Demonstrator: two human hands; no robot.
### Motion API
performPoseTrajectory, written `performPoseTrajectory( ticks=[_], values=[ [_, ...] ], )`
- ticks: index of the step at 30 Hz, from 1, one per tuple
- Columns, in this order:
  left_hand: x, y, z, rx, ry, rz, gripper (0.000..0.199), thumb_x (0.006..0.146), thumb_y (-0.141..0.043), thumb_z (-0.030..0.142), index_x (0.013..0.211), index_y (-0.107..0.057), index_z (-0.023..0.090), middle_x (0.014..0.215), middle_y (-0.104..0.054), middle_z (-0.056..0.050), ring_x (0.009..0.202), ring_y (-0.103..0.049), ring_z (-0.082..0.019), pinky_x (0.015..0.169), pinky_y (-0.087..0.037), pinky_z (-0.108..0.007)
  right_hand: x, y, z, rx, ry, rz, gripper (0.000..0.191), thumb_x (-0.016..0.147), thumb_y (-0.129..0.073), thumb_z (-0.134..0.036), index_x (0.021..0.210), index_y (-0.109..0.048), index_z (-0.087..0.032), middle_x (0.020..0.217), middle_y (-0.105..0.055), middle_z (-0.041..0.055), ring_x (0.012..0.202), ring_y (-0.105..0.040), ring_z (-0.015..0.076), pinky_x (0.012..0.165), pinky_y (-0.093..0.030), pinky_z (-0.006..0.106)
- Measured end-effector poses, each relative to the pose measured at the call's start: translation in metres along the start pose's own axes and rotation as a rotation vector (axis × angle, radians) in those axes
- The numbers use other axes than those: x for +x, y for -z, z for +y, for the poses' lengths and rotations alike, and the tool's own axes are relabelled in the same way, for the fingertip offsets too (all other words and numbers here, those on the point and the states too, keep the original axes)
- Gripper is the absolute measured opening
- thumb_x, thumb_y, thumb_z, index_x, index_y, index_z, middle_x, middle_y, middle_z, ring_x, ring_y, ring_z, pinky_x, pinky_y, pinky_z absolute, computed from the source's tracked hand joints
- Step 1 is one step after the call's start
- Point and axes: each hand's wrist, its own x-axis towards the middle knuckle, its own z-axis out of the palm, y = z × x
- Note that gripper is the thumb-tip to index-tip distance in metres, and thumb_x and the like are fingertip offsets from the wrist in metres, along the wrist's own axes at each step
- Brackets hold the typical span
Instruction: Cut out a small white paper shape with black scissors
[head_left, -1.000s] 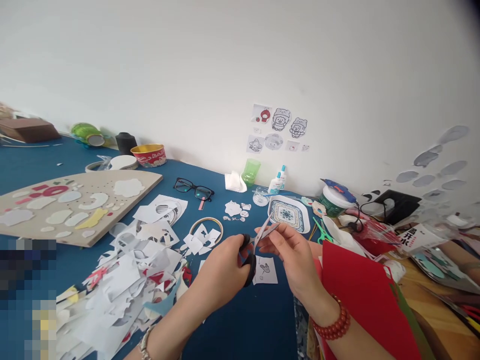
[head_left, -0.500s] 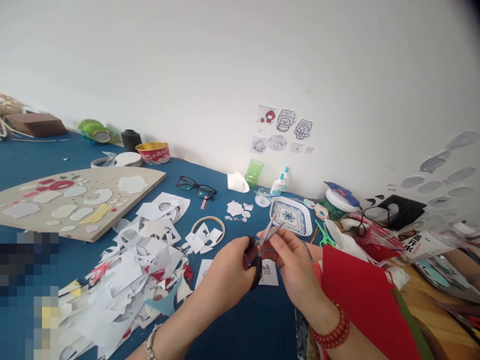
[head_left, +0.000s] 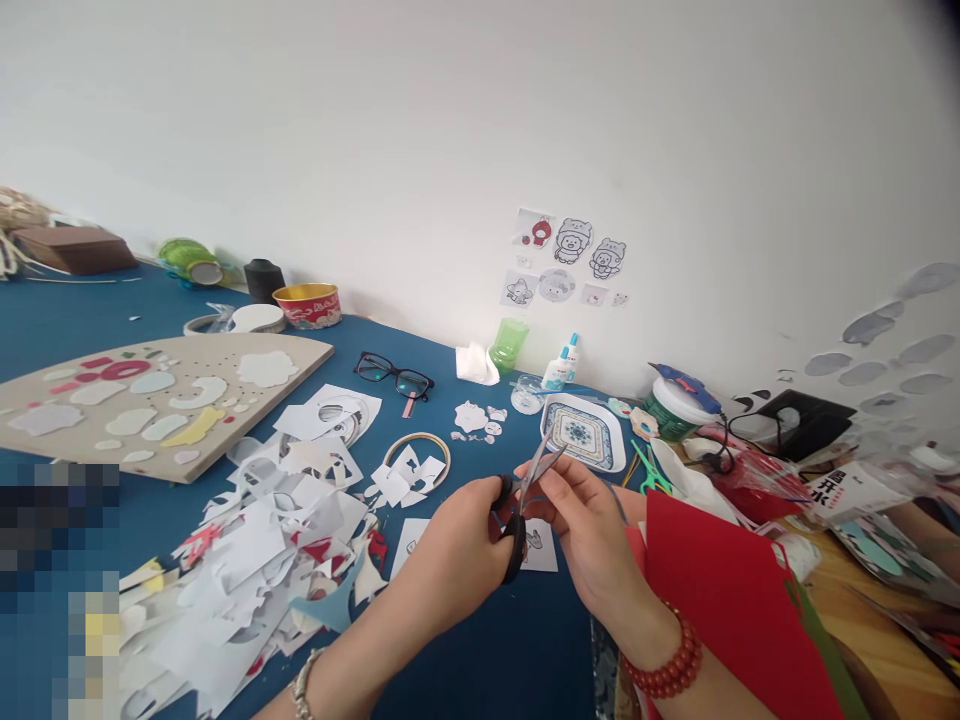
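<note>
Blue table: red bowl, contents hidden; left hand grips scissors, right hand pinches something mostly hidden.

Black-handled scissors; plain red sheet; blue-patterned white tray.

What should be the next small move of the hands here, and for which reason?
Probably the right hand should draw its fingertips slightly back before the left hand closes the black-handled metal scissors: the scissors stand open, and those fingertips lie right beside them. Whether the right hand pinches anything is hard to tell.
</note>
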Motion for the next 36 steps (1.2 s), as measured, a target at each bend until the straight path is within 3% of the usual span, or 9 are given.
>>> performPoseTrajectory(
  ticks=[17,26,31,36],
  values=[
    [-0.001,0.005,0.003,-0.006,0.005,-0.026,0.008,0.073,-0.047,0.02,0.065,-0.045,0.019,0.063,-0.05,0.001,0.054,-0.036,-0.01,0.05,-0.026,-0.023,0.002,0.004,-0.003,-0.124,0.06,0.001,0.021,0.082,-0.066,-0.042,0.084,-0.071,-0.021,0.08,-0.068,0.0029,0.07,-0.061,0.0158,0.065,-0.053,0.026],
    [-0.004,0.017,0.006,0.061,0.008,-0.055,0.005,0.068,-0.047,0.019,0.065,-0.043,0.02,0.066,-0.049,0.001,0.056,-0.037,-0.011,0.05,-0.026,-0.023,0.002,0.01,-0.019,-0.251,0.133,-0.146,0.016,0.088,-0.059,-0.036,0.086,-0.068,-0.022,0.093,-0.07,0.0042,0.074,-0.063,0.0172,0.071,-0.053,0.031],
    [-0.007,0.023,0.004,0.073,0.007,-0.098,0.004,0.072,-0.046,0.025,0.07,-0.045,0.022,0.071,-0.053,-0.001,0.059,-0.042,-0.014,0.05,-0.031,-0.023,0.001,0.01,-0.024,-0.269,0.128,-0.196,0.016,0.089,-0.057,-0.035,0.088,-0.067,-0.022,0.094,-0.07,0.0047,0.077,-0.065,0.0184,0.072,-0.054,0.033],
    [-0.008,0.026,0.006,0.08,0.028,-0.117,0.005,0.071,-0.048,0.026,0.073,-0.048,0.021,0.078,-0.058,-0.003,0.064,-0.049,-0.016,0.054,-0.036,-0.024,0.003,0.011,-0.02,-0.253,0.14,-0.152,0.019,0.084,-0.063,-0.04,0.083,-0.067,-0.022,0.089,-0.072,0.005,0.072,-0.067,0.0191,0.064,-0.057,0.032]
  ],
)
